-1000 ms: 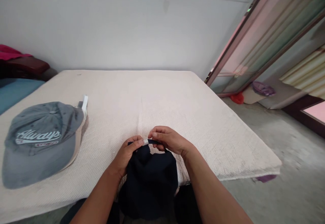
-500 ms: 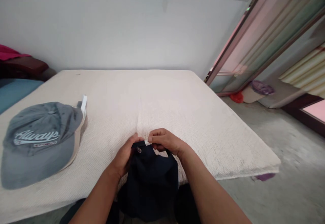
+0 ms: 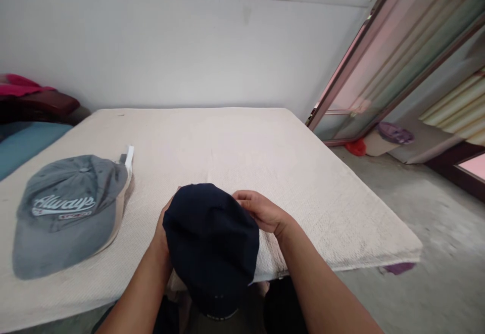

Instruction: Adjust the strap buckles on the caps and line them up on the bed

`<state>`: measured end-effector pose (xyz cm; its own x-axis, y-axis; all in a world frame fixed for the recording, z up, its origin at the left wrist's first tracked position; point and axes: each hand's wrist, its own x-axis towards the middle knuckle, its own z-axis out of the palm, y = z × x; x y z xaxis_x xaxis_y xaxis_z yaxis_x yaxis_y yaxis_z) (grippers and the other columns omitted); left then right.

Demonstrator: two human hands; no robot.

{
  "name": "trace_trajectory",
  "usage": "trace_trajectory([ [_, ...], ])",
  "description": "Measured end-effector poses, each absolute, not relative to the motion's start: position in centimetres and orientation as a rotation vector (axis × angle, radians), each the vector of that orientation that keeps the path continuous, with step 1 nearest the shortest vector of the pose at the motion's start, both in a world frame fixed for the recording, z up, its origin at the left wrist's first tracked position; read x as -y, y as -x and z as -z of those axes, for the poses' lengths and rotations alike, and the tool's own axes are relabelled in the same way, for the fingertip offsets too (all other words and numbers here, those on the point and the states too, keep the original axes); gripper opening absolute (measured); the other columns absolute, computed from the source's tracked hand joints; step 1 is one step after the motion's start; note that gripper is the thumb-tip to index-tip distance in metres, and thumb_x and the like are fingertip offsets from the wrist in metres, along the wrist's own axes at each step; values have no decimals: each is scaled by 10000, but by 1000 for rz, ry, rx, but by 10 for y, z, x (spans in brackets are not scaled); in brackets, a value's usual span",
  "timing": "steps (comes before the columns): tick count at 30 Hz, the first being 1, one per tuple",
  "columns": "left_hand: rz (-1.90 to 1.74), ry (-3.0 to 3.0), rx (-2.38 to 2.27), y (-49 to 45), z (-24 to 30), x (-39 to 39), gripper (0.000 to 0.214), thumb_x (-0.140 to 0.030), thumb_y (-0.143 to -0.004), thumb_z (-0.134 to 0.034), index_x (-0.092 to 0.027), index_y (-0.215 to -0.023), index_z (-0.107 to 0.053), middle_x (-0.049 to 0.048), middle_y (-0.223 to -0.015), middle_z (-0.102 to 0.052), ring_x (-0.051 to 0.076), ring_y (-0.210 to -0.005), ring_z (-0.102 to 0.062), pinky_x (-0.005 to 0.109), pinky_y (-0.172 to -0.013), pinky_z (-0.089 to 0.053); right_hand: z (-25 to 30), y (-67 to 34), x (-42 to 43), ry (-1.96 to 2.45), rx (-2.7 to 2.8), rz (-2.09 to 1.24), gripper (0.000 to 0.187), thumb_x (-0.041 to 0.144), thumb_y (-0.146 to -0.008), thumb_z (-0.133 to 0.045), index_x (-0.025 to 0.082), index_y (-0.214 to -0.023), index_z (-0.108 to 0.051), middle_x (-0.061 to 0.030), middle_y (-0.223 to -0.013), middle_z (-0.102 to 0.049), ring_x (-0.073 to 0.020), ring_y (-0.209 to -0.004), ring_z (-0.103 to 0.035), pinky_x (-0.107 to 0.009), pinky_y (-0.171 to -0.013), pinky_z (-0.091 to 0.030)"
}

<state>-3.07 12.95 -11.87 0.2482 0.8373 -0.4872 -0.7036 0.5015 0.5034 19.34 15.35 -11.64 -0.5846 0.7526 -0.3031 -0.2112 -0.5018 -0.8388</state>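
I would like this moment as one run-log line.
left hand: holds dark cap, left side | right hand: at its right edge | grey cap: on pale cover

The bare left and right forearms (image 3: 139, 282) are slanting inward over the cream cloth-covered platform's (image 3: 322, 223) near edge. The right hand (image 3: 262, 210) is holding its fingers (image 3: 245, 195) bent; the left hand (image 3: 162, 229) is cupping, mostly hidden.

The person's forearms (image 3: 318, 281) and hands (image 3: 263, 212) are bare, and dark, plain-looking clothing (image 3: 282, 306) is worn lower down.
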Motion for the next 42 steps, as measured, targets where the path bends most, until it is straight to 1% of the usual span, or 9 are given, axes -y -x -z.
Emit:
trace_trajectory([
  [6, -984, -266, -725, 15, 127, -119, 523, -600, -801, -502, -157, -994, -704, 124, -931, -744, 315, -1005, -653, 433, -885, -491, 121, -207, -165, 905, 666, -1716, 234, 311, -653, -767, 163, -768, -627, 4, -716, -617, -103, -612, -531, -235, -602, -437],
  [10, -913, -295, -784, 1, 133, -109, 308, -384, -806, -609, -170, -1001, -713, 104, -931, -751, 271, -969, -672, 385, -905, -487, 124, -210, -168, 904, 578, -1642, 242, 298, -633, -776, 159, -772, -634, 15, -673, -610, -105, -591, -519, -238, -590, -437],
  [15, -1011, -182, -794, -4, 125, -116, 223, -233, -818, -551, -137, -871, -746, 93, -825, -761, 257, -848, -702, 383, -861, -524, 128, -216, -168, 866, 552, -1661, 235, 300, -691, -742, 146, -849, -663, 9, -693, -638, -105, -642, -562, -223, -646, -447],
  [18, -1211, -115, -750, 3, 120, -127, 300, -189, -846, -460, -132, -795, -750, 82, -775, -761, 241, -833, -706, 376, -871, -523, 129, -223, -164, 825, 590, -1827, 323, 441, -777, -656, 155, -926, -652, -2, -675, -640, -114, -617, -571, -232, -610, -437],
  [22, -1380, -68, -647, 23, 125, -140, 422, -212, -906, -352, -122, -804, -751, 86, -750, -761, 224, -806, -712, 374, -901, -505, 129, -228, -150, 749, 795, -2092, 456, 583, -830, -531, 164, -977, -638, -51, -800, -662, -145, -695, -605, -272, -643, -452],
  [27, -1427, -91, -579, 39, 128, -145, 517, -222, -936, -258, -123, -816, -751, 108, -806, -764, 203, -757, -718, 374, -928, -485, 131, -227, -141, 715, 987, -2128, 288, 283, -726, -755, 167, -963, -640, -43, -908, -651, -142, -795, -606, -276, -724, -465],
  [32, -1370, -142, -587, 16, 121, -127, 392, -431, -878, -441, -202, -992, -737, 68, -954, -759, 273, -1020, -658, 419, -986, -445, 136, -230, -148, 695, 832, -2005, 281, 234, -703, -772, 161, -937, -636, -25, -845, -673, -115, -725, -630, -252, -703, -492],
  [38, -1215, -141, -592, 21, 129, -125, 308, -229, -846, -477, -178, -988, -746, 78, -909, -763, 290, -1072, -629, 429, -1045, -392, 139, -229, -148, 701, 797, -2037, 271, 253, -724, -759, 147, -930, -620, -39, -848, -682, -123, -745, -645, -255, -710, -500],
  [42, -1401, -71, -439, 46, 134, -141, 424, -170, -882, -376, -246, -1200, -646, 44, -1040, -732, 230, -1020, -660, 411, -1060, -366, 143, -231, -145, 650, 830, -2148, 236, 343, -780, -694, 144, -871, -605, -25, -742, -653, -112, -627, -624, -207, -526, -435],
])
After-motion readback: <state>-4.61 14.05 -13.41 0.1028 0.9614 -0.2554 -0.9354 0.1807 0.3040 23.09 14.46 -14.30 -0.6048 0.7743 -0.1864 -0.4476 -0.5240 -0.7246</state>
